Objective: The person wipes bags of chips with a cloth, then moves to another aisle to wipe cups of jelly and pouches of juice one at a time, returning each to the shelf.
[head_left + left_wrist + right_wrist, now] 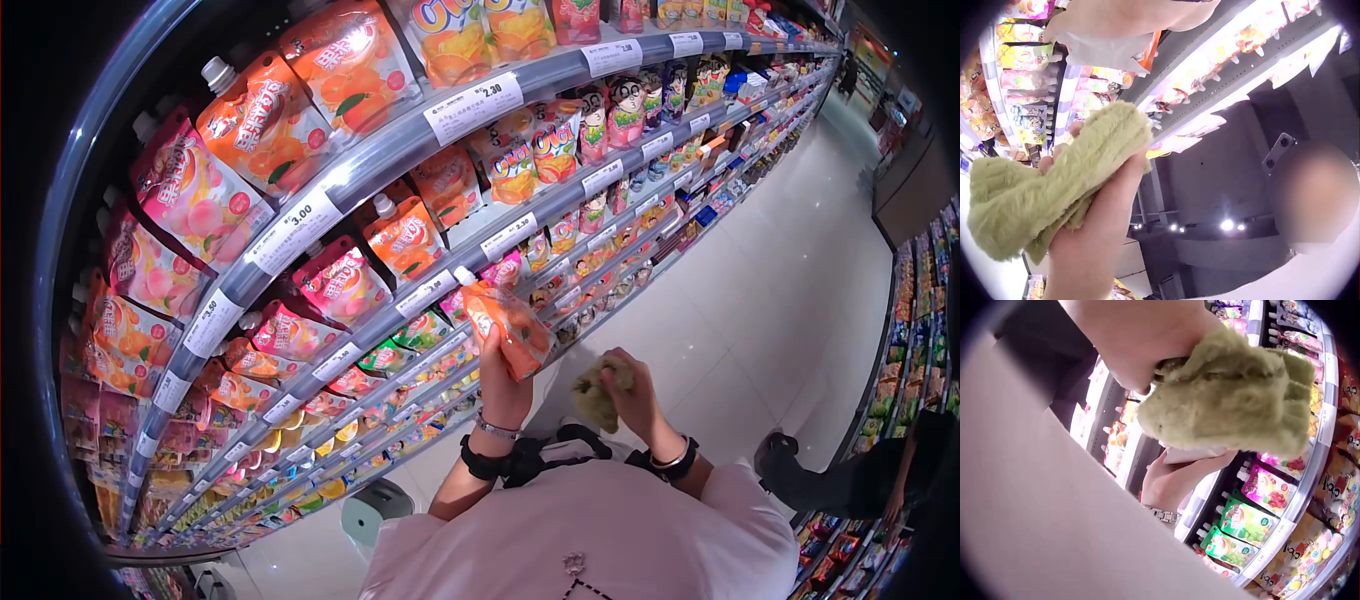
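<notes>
In the head view my left hand (505, 388) grips an orange spouted jelly pouch (512, 330) with a white cap, held up in front of the shelves. The pouch's pale back (1110, 51) shows below the left hand at the top of the left wrist view. My right hand (637, 400) holds a fuzzy olive-green cloth (596, 392), bunched between thumb and fingers, to the right of the pouch. The same cloth (1235, 400) fills much of the right wrist view and partly covers the pouch and left hand (1172, 481) behind it.
Curved shelves (390, 155) with price labels carry rows of spouted pouches on the left. A light green stool (376, 515) stands on the floor below them. Another person's dark-clothed leg (840, 480) is at the right, by a second shelf (915, 340) across the tiled aisle.
</notes>
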Demonstrator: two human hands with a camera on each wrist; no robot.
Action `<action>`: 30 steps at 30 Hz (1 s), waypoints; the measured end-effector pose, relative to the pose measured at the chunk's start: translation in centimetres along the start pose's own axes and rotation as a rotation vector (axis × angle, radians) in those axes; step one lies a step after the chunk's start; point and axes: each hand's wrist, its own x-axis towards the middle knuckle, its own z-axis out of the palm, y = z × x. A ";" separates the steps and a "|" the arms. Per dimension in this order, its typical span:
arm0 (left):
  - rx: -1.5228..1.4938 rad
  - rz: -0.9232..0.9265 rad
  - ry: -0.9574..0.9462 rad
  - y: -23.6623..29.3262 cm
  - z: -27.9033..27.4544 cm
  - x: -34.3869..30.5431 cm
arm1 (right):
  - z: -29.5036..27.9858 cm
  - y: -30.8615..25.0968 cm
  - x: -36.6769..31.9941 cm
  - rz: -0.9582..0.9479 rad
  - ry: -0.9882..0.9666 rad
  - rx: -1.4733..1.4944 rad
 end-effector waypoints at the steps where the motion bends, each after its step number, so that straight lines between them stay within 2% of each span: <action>1: -0.001 0.006 -0.011 -0.2 0.8 0.5 | -0.2 -1.2 0.9 -0.012 0.003 -0.002; 3: 0.067 0.118 0.090 -1.0 2.6 -0.1 | 0.9 -3.1 1.4 -0.342 0.059 -0.249; 5: 0.114 0.092 0.121 -2.9 1.8 -0.2 | 2.1 -3.1 1.9 -0.393 0.102 -0.251; 7: 0.161 0.078 0.136 -3.6 3.4 0.1 | 1.8 -2.8 3.0 -0.464 0.152 -0.255; 9: 0.359 0.121 0.125 -4.4 5.0 -1.1 | 1.5 -1.8 3.3 -0.429 0.055 -0.014; 10: 0.348 0.136 0.041 -4.9 4.8 -1.3 | 1.0 -1.4 3.4 -0.424 0.030 0.052; 14: 0.339 0.178 -0.033 -6.4 5.3 -1.3 | -0.6 -0.9 3.1 -0.419 0.031 0.069; 21: 0.439 0.214 0.052 -7.7 5.3 -1.2 | -2.2 -0.9 2.8 -0.487 0.022 -0.087; 23: -0.007 0.022 -0.124 -6.9 4.6 -1.2 | -3.3 -1.2 2.6 -0.533 0.047 -0.147; 25: -0.059 -0.022 -0.135 -6.0 4.4 -1.0 | -6.4 -1.8 2.8 -0.174 -0.163 0.344; 27: -0.169 -0.114 -0.163 -5.2 4.2 -0.9 | -8.4 -3.6 3.4 -0.419 0.039 0.615; 28: -0.164 -0.140 -0.189 -5.2 3.8 -0.7 | -8.5 -5.4 3.8 -0.418 0.039 0.616; 29: -0.163 -0.140 -0.190 -4.9 4.4 -0.7 | -8.3 -7.6 4.4 -0.746 0.331 0.272; 30: -0.175 -0.150 -0.304 -4.4 5.4 -0.6 | -7.8 -9.0 5.4 -1.053 0.618 -0.101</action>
